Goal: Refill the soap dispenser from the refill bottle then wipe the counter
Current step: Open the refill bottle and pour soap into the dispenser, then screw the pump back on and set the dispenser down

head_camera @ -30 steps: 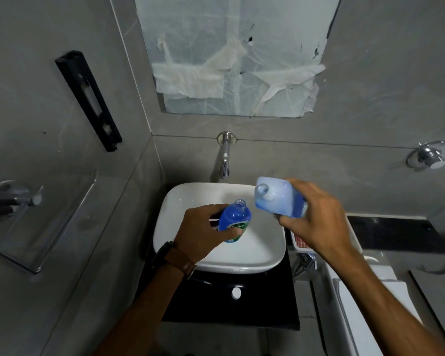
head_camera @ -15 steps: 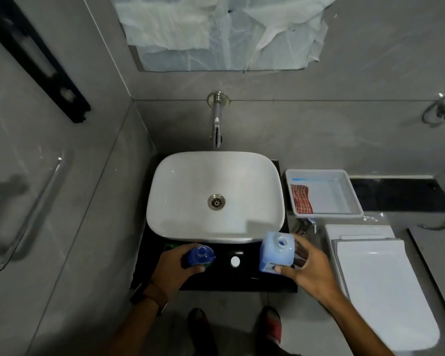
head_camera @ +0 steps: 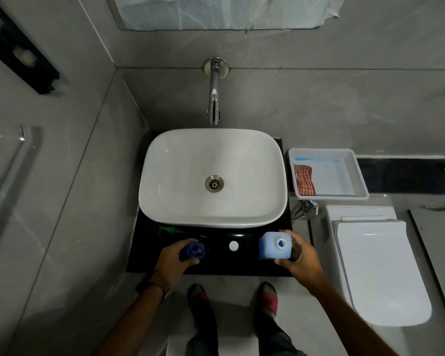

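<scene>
Dark blue, the soap dispenser stands upright on the black counter, near its front edge and toward the left corner, its long axis vertical and its open neck pointing straight up at the camera. The left hand is wrapped around its body from the front-left side. Just behind it, along the foot of the white basin, the green pump head lies flat, its tube running to the right. A small white cap rests on the counter midway between the two bottles. Toward the front right corner the pale blue refill bottle also stands upright, its open mouth facing up, and the right hand grips it from the right side with fingers curled around its walls. Beyond the counter's right edge a white tray holds a red checked cloth along its left side. A metal tap juts from the wall above the basin.
</scene>
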The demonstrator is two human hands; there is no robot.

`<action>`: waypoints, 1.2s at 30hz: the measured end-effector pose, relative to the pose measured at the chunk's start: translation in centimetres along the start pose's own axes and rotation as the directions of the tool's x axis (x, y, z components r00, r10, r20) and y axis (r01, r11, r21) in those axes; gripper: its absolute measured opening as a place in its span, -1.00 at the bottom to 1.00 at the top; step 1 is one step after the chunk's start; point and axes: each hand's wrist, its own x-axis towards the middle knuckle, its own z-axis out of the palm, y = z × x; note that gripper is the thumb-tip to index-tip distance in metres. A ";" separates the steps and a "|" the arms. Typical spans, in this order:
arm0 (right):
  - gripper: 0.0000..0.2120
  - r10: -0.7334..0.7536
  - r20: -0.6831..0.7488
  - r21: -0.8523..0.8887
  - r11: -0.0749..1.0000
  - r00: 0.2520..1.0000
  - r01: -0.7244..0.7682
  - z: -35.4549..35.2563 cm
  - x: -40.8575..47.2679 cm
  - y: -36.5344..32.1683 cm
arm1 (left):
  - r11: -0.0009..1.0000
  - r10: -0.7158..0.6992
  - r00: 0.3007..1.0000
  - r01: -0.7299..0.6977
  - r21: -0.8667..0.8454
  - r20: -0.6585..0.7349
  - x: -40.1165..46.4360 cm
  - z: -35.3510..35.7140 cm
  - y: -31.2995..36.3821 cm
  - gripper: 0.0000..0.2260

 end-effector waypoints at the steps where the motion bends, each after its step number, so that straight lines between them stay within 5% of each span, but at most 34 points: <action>1: -0.28 0.001 0.003 0.000 1.000 1.000 -0.001 0.0 0.2 0.3 | 1.000 -0.004 1.000 0.004 -0.011 -0.003 0.1 0.0 -0.1 -0.49; 11: -0.13 0.053 -0.008 -0.006 0.999 0.999 -0.053 0.1 0.1 1.9 | 1.000 -0.005 0.999 0.004 0.020 0.043 -0.3 0.0 0.2 -0.37; 14: -0.35 0.112 -0.152 -0.051 0.991 0.982 -0.121 0.9 -1.5 3.1 | 0.995 -0.027 0.999 0.030 0.091 -0.027 -1.0 -0.7 -0.5 -0.39; 17: -0.56 0.102 -0.259 -0.159 0.976 0.961 -0.146 2.8 -3.5 4.7 | 0.956 -0.287 0.932 0.263 -0.133 -0.220 -1.1 -1.9 -0.7 -0.58; 20: -0.61 0.071 -0.195 -0.237 0.965 0.978 -0.117 5.9 -4.6 5.1 | 0.744 -0.593 0.776 0.427 -0.513 -0.214 0.7 -3.0 -0.1 -0.74; 23: -0.63 0.014 -0.041 -0.287 0.958 0.999 -0.025 9.6 -4.3 3.8 | 0.544 -0.696 0.712 0.435 -0.718 -0.096 2.7 -3.5 0.9 -0.66; 31: -0.25 -0.156 0.226 -0.258 0.942 0.962 0.214 17.8 1.8 -3.1 | 0.547 -0.763 0.620 0.470 -0.693 -0.182 6.5 -2.8 0.2 -0.35; 36: -0.36 -0.096 0.306 -0.237 0.956 0.947 0.174 20.3 3.4 -4.4 | 0.548 -0.762 0.616 0.446 -0.708 -0.203 6.8 -2.8 -0.8 -0.45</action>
